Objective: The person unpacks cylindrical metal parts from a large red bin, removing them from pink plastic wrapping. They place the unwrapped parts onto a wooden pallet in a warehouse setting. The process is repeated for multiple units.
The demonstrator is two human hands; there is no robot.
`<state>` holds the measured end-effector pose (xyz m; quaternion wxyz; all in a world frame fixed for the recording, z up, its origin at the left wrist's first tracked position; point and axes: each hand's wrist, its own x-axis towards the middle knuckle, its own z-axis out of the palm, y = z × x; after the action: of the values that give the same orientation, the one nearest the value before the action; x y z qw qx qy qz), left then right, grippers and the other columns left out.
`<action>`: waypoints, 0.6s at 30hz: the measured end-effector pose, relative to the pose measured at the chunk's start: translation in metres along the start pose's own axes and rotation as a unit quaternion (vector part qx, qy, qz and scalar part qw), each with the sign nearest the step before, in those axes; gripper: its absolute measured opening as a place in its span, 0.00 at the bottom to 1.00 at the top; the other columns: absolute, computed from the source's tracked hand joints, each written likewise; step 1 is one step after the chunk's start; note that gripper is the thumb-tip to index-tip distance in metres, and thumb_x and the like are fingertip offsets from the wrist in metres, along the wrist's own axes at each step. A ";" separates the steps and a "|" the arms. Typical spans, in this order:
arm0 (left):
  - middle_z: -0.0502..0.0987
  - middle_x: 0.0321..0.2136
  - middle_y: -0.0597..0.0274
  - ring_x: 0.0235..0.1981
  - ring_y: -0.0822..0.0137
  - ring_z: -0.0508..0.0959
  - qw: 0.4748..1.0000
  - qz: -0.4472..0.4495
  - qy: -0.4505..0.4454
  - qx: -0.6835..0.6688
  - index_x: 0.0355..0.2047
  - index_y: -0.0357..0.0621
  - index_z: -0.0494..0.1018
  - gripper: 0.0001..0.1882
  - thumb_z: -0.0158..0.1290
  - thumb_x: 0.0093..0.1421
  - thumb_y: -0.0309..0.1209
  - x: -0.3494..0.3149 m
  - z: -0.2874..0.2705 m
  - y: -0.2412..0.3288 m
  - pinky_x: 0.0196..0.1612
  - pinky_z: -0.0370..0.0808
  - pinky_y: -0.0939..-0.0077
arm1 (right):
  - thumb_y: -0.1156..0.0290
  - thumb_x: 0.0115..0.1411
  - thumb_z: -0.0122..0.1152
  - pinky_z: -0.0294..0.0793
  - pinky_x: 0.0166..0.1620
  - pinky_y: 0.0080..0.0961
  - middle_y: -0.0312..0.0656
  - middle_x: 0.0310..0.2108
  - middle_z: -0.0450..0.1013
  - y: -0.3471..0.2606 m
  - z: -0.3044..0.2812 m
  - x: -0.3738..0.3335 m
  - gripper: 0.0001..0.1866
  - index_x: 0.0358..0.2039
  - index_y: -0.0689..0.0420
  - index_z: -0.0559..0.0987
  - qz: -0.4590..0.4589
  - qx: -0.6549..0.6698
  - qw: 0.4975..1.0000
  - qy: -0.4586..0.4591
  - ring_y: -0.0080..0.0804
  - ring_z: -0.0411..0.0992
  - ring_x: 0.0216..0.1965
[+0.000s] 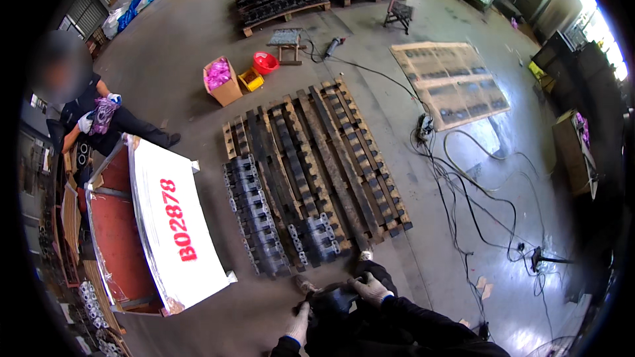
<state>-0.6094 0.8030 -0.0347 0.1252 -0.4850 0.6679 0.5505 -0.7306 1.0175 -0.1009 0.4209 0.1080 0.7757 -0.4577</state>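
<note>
A bulky black part (334,300), its exact kind too dark to make out, is held low in front of my body. My left hand (299,324), in a white glove, grips its left side. On the other side my right hand (372,290), also gloved, is closed on its right edge with the thumb on top. Beyond my feet lies a slatted wooden pallet (350,152). Rows of dark metal track links (254,215) cover its near left part, and a shorter group of links (322,237) sits at its near edge.
Left stands a large crate (178,225) with a white side; behind it a person (99,112) holds a purple cloth bundle. Beyond the pallet are a carton (225,89), red bowl (266,63), stool (286,38) and grinder-like tool (335,46). Cables (456,178) and flattened cardboard (453,86) lie right.
</note>
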 end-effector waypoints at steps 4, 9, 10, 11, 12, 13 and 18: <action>0.78 0.41 0.63 0.43 0.69 0.75 0.993 -0.096 -0.065 -0.035 0.47 0.41 0.75 0.26 0.50 0.66 0.53 0.023 0.031 -0.064 0.48 0.72 0.74 | 0.50 0.61 0.64 0.74 0.50 0.28 0.49 0.45 0.77 -0.008 -0.048 0.017 0.31 0.54 0.61 0.72 0.021 -0.031 0.999 -0.008 0.34 0.75 0.48; 0.75 0.48 0.65 0.49 0.69 0.72 0.973 -0.169 -0.137 -0.080 0.54 0.41 0.72 0.29 0.46 0.69 0.53 0.047 0.091 -0.048 0.54 0.70 0.72 | 0.63 0.66 0.60 0.74 0.44 0.27 0.40 0.38 0.76 0.065 -0.067 0.065 0.16 0.49 0.58 0.72 0.061 0.054 0.996 0.037 0.27 0.73 0.40; 0.75 0.48 0.65 0.49 0.69 0.72 0.979 -0.144 -0.138 -0.039 0.54 0.41 0.72 0.28 0.45 0.69 0.53 0.048 0.097 -0.044 0.54 0.69 0.72 | 0.64 0.67 0.60 0.73 0.41 0.25 0.38 0.35 0.75 0.069 -0.073 0.068 0.14 0.47 0.57 0.72 0.071 0.116 0.991 0.019 0.24 0.72 0.37; 0.74 0.49 0.62 0.50 0.68 0.71 0.986 -0.107 -0.122 -0.035 0.53 0.40 0.71 0.28 0.46 0.69 0.52 0.050 0.107 -0.047 0.54 0.69 0.71 | 0.64 0.66 0.60 0.72 0.39 0.22 0.36 0.33 0.73 0.069 -0.075 0.074 0.14 0.47 0.57 0.71 0.057 0.154 0.986 0.033 0.22 0.70 0.34; 0.75 0.48 0.59 0.50 0.66 0.72 0.986 -0.111 -0.114 -0.043 0.54 0.39 0.70 0.28 0.48 0.68 0.51 0.053 0.112 -0.052 0.53 0.70 0.70 | 0.64 0.66 0.60 0.72 0.38 0.22 0.36 0.35 0.74 0.071 -0.083 0.076 0.15 0.48 0.58 0.70 0.084 0.139 0.986 0.018 0.22 0.70 0.35; 0.75 0.48 0.55 0.50 0.64 0.73 0.987 -0.112 -0.105 -0.056 0.54 0.38 0.69 0.29 0.50 0.67 0.51 0.054 0.116 -0.059 0.52 0.70 0.69 | 0.64 0.66 0.60 0.72 0.39 0.22 0.36 0.36 0.74 0.067 -0.087 0.077 0.15 0.48 0.57 0.70 0.096 0.145 0.985 0.000 0.22 0.70 0.35; 0.77 0.43 0.54 0.45 0.63 0.75 0.991 -0.097 -0.089 -0.034 0.51 0.36 0.70 0.24 0.55 0.64 0.43 0.084 0.137 -0.020 0.49 0.72 0.69 | 0.64 0.66 0.59 0.72 0.41 0.24 0.37 0.38 0.74 0.081 -0.097 0.110 0.17 0.51 0.57 0.69 0.105 0.151 0.983 -0.016 0.24 0.71 0.37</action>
<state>-0.6859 0.8787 -0.1559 0.2202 -0.5007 0.5845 0.5993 -0.8083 1.1158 -0.2120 0.4576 0.2438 0.6750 -0.5249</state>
